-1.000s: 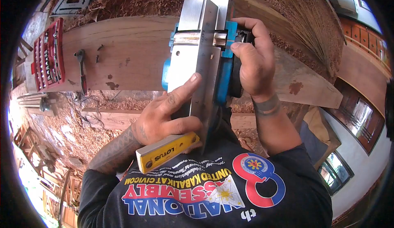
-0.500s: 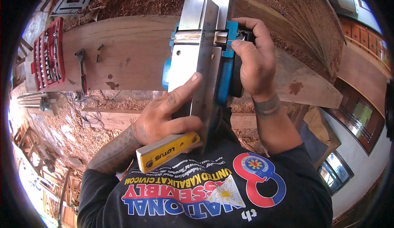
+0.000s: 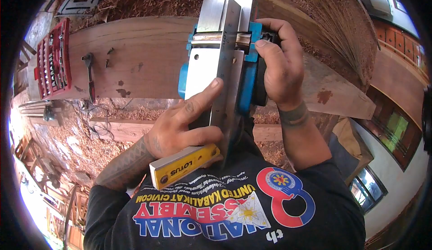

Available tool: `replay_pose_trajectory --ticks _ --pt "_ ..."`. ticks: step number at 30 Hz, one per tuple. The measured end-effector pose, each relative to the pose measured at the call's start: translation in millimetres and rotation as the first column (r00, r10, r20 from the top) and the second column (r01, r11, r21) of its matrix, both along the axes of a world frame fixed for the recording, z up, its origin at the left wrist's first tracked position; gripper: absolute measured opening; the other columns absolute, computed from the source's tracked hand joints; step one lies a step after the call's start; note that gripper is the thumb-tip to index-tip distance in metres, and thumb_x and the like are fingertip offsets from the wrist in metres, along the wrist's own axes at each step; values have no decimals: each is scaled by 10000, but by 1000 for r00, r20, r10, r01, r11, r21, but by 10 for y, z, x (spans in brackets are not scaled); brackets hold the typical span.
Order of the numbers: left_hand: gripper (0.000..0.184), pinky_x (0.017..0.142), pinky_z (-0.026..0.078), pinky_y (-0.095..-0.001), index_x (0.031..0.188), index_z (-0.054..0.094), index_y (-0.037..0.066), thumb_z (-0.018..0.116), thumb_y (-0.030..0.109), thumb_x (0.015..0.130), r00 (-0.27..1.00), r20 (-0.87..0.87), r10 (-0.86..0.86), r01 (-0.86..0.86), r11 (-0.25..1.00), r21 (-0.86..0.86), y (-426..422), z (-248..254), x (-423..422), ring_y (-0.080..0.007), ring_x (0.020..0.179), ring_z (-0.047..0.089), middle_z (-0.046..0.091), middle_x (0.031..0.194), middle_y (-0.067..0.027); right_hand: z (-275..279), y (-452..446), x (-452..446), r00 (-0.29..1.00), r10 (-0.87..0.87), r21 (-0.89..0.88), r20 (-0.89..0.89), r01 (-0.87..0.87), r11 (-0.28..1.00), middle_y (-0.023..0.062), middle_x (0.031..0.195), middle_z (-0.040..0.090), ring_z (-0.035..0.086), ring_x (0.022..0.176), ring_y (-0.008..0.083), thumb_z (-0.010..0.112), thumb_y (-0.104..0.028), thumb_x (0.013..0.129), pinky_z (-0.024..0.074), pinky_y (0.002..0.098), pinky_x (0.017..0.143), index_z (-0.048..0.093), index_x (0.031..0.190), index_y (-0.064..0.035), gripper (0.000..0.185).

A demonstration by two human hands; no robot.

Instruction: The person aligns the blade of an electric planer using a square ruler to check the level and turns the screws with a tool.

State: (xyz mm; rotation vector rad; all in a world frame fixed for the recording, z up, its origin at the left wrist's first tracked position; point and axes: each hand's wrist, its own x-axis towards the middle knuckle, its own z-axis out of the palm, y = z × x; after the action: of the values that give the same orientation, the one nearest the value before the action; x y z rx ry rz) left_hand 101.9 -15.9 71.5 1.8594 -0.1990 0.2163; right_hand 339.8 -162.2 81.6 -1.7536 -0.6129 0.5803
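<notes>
An electric planer [image 3: 192, 76] with a blue body is held upside down in front of my chest, its metal sole facing up. The cutter drum [image 3: 207, 39] shows across the sole. The steel blade of a try square [image 3: 185, 165] stands on edge lengthwise along the sole and over the drum. My left hand [image 3: 182, 126] is closed around the square near its yellow stock, the index finger stretched along the blade. My right hand [image 3: 283, 67] grips the planer's right side by the drum's end, thumb and fingers bent around the edge. The fingers' undersides are hidden.
Behind the planer lies a wide wooden plank [image 3: 148, 38]. On it are a red socket set case [image 3: 54, 61], a ratchet wrench [image 3: 90, 76] and small bolts [image 3: 108, 63]. Wood shavings [image 3: 130, 115] cover the floor. A stick broom [image 3: 342, 34] lies at the upper right.
</notes>
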Motion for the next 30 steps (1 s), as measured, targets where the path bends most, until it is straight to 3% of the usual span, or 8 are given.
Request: replay_pose_trajectory --ticks 30 --pt "445 1151 549 -504 1103 743 108 984 278 769 1000 -21 4 -5 1000 -28 -3 -10 12 -577 1504 526 323 1711 -445 7 5 -1 1000 -4 -8 -18 3 1000 65 1000 644 596 890 135 657 -132 1004 513 305 809 662 1225 17 266"
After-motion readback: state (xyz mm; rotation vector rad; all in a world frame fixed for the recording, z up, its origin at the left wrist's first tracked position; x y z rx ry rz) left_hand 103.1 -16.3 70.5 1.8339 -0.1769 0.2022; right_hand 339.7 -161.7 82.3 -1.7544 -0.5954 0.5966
